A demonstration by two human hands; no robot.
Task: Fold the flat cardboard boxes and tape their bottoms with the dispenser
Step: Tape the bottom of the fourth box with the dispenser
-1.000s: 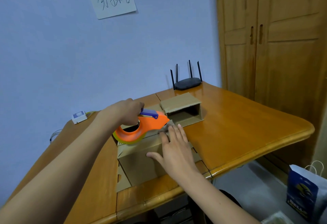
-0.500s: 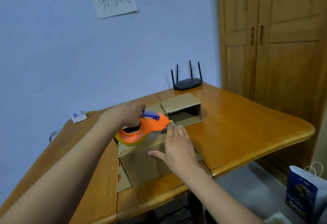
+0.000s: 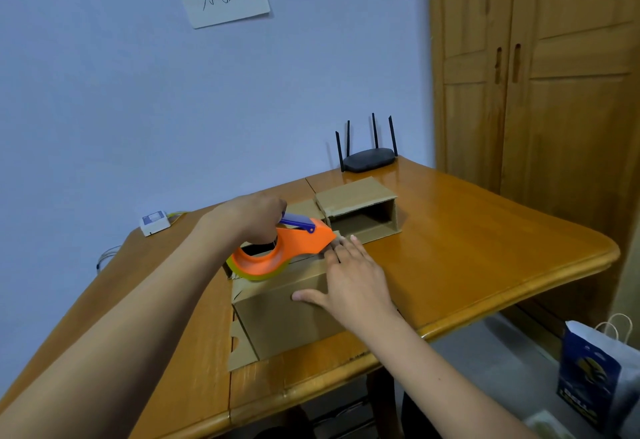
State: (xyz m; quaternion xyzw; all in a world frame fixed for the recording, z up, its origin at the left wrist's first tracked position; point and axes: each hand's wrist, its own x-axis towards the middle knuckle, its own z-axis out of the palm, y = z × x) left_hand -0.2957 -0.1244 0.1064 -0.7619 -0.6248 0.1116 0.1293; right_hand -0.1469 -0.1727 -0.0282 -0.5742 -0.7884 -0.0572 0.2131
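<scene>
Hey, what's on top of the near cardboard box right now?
The orange tape dispenser, gripped by the left hand, and the right hand pressing flat on the near box. The seam beneath them is mostly covered, so any tape laid can't be seen.

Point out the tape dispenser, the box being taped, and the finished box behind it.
tape dispenser (image 3: pixel 298 248): head view, orange body.
box being taped (image 3: pixel 287 314): head view, near side panel.
finished box (image 3: pixel 353 192): head view, top panel.
</scene>
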